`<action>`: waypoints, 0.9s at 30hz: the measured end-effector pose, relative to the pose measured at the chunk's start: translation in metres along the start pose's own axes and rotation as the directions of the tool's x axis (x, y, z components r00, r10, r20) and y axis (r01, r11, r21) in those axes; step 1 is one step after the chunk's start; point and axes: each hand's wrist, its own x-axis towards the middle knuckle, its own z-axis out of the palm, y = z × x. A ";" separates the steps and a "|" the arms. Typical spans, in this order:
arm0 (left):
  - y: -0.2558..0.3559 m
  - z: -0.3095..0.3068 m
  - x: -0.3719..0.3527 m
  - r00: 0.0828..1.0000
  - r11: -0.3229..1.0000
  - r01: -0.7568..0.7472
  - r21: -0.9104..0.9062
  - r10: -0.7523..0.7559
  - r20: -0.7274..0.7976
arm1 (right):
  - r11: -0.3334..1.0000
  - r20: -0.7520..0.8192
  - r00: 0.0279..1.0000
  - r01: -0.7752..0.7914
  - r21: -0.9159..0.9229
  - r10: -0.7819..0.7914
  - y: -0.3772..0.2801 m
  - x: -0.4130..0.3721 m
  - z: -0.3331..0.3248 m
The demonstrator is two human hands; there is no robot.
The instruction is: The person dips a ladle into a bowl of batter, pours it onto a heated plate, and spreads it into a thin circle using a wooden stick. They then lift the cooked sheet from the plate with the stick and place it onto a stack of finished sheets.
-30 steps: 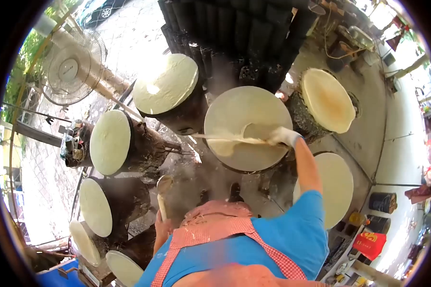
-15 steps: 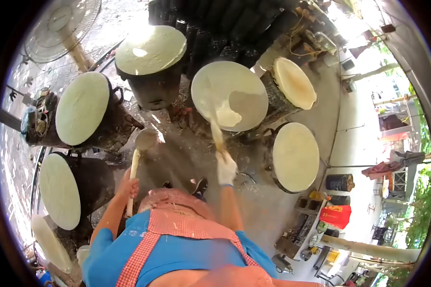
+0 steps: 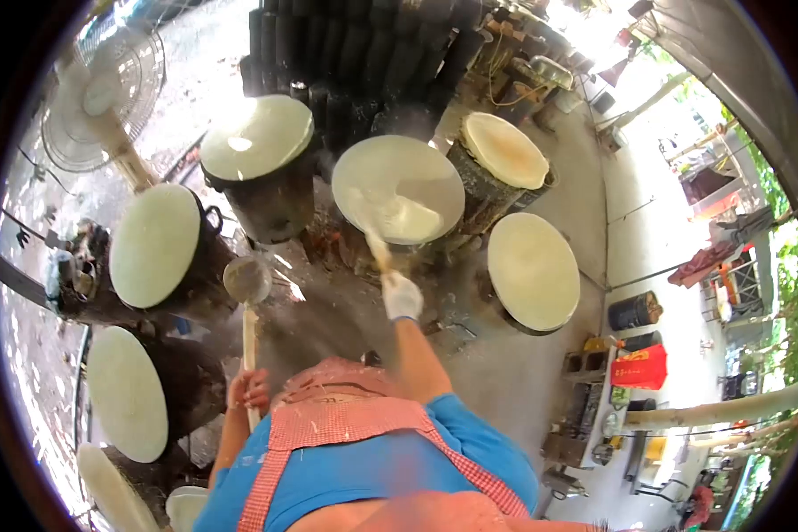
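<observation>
My left hand (image 3: 248, 388) is closed around the long wooden handle of a ladle (image 3: 246, 280), whose round bowl points away from me between the pans. My right hand (image 3: 401, 297), in a white glove, grips the wooden handle of a spatula (image 3: 379, 251). The blade, blurred by motion, is at the near side of a round pan (image 3: 417, 164) in the middle. Pale batter (image 3: 414, 222) lies thick at the near part of this pan, beside a greyer patch. Steam or haze hangs around it.
Several round griddles with pale sheets stand on dark stoves around me, including a left one (image 3: 155, 246) and a right one (image 3: 534, 270). One sheet (image 3: 504, 149) is browned with raised edges. Dark cylinders (image 3: 346, 62) are stacked behind; a fan (image 3: 105, 93) stands at left.
My head view has shifted, so the pans appear lower. The ladle stands more upright and further left. The spatula has moved a little within the pan, and the batter there has changed shape.
</observation>
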 end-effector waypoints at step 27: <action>-0.016 0.021 0.123 0.903 0.950 -0.217 -0.227 0.107 -0.417 | 0.958 -0.150 0.977 -0.107 0.266 0.151 0.139 0.131 -0.057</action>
